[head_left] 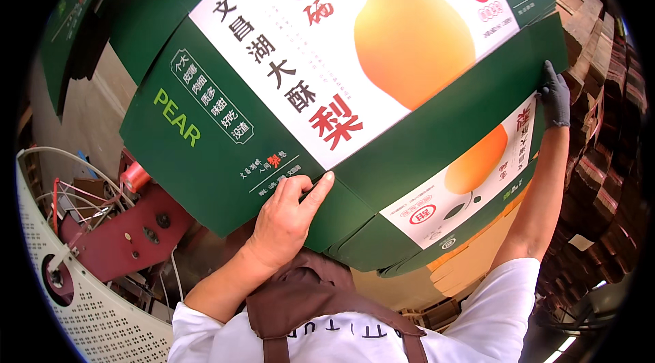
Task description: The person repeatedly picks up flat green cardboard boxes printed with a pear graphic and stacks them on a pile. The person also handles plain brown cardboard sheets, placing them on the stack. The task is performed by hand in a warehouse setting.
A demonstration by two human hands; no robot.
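A large green cardboard box blank (368, 151) fills the upper middle of the head view, tilted. It bears white panels with a big yellow-orange fruit picture, and its creases and side flaps show. My left hand (283, 220), bare, pinches its near edge at a slot between two flaps, thumb on top and fingers curled. At the far right, my right hand (556, 98), in a dark grey glove, grips the blank's right edge; some of its fingers are hidden behind the cardboard.
Left of me are a perforated pale metal guard (102, 315), a dark red machine part (136, 233) and a red roll (135, 177). Another green cardboard piece (71, 28) hangs at the upper left. Stacks of brown cardboard (587, 179) and a wooden pallet (580, 35) stand to the right.
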